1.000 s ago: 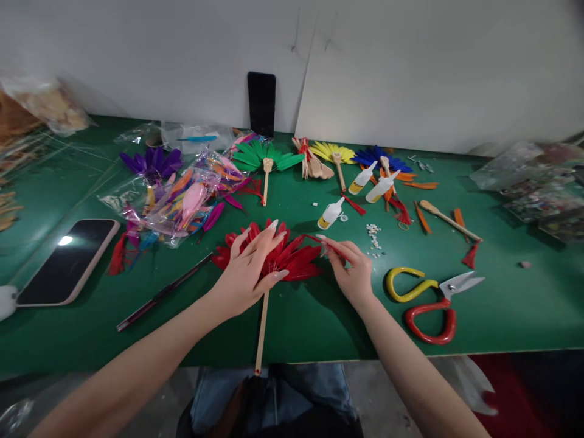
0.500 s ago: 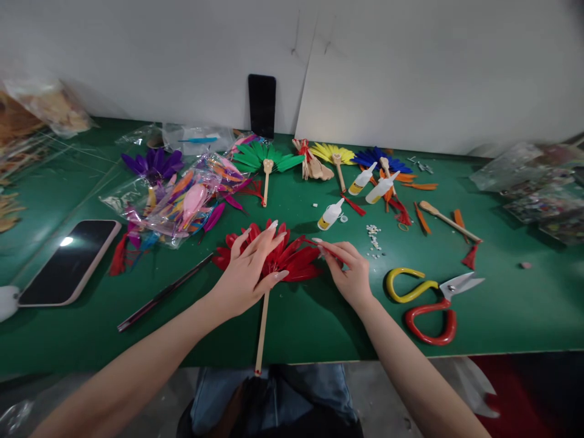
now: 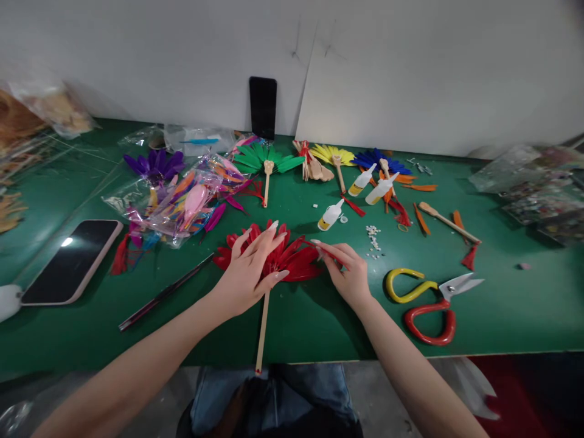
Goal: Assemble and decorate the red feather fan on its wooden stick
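Observation:
A fan of red feathers (image 3: 298,264) on a pale wooden stick (image 3: 262,334) lies in front of me, its stick pointing towards my body. My left hand (image 3: 249,267) rests over the feathers with its fingers stretched out. On the fan's right side, my right hand (image 3: 347,271) pinches a slim red feather (image 3: 331,252), whose tip reaches over the fan. The fan's centre is partly covered by my left hand. Just beyond the fan stands a small glue bottle (image 3: 330,215), tilted, with a white nozzle.
Scissors (image 3: 444,304) lie at the right, with white beads (image 3: 373,236) behind them. Green (image 3: 269,159), yellow (image 3: 334,155) and blue feather fans (image 3: 381,159) line the back. Tweezers (image 3: 166,292), a phone (image 3: 73,261) and a plastic bag of feathers (image 3: 194,198) lie left.
Both hands stay almost in place. The view has shifted very slightly, and the red feather in my right hand has hardly moved.

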Tool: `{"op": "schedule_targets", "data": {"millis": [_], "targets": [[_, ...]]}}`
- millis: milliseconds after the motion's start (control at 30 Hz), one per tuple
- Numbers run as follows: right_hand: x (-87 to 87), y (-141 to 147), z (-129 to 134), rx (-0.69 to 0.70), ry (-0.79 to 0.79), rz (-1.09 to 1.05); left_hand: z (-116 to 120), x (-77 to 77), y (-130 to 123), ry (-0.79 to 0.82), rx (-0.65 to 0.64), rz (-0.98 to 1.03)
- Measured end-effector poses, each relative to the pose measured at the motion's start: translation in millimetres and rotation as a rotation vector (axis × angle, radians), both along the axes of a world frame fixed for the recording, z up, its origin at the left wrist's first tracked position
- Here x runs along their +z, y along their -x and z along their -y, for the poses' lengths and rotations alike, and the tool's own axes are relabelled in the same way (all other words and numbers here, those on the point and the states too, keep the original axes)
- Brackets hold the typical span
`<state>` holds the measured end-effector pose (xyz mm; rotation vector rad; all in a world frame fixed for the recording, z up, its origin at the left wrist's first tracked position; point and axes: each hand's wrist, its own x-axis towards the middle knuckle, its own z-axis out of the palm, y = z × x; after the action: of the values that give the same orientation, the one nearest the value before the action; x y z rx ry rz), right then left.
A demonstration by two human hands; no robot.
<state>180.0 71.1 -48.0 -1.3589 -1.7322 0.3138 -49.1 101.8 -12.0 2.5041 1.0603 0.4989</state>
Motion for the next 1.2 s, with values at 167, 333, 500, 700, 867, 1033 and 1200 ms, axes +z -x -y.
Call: {"op": "schedule_targets", "data": {"millis": [167, 333, 500, 700, 867, 1033, 1200], "targets": [[0.3, 0.2, -0.3, -0.034, -0.022, -0.005, 0.4, 0.4, 0.1, 0.008, 0.002, 0.001], [0.9, 0.3, -0.5, -0.009, -0.011, 0.025, 0.5, 0.4, 0.4, 0.012, -0.001, -0.004], [0.5, -0.1, -0.5, -0.065, -0.034, 0.022, -0.5, -0.9, 0.8, -0.002, 0.002, -0.002], [-1.8, 1.8, -1.2, -0.029, -0.005, 0.046, -1.6, 1.3, 0.8, 0.006, 0.010, -0.002], [-4.1, 1.1, -1.0, -0.055, -0.011, 0.030, -1.6, 0.6, 1.7, 0.003, 0.027, 0.002], [-7.0, 2.3, -1.7, -0.026, -0.005, 0.041, -1.5, -1.6, 2.3, 0.008, 0.031, 0.028], [-6.7, 3.7, -1.9, -0.060, -0.019, 0.026, -1.7, -1.1, 3.2, 0.003, 0.039, 0.043]]}}
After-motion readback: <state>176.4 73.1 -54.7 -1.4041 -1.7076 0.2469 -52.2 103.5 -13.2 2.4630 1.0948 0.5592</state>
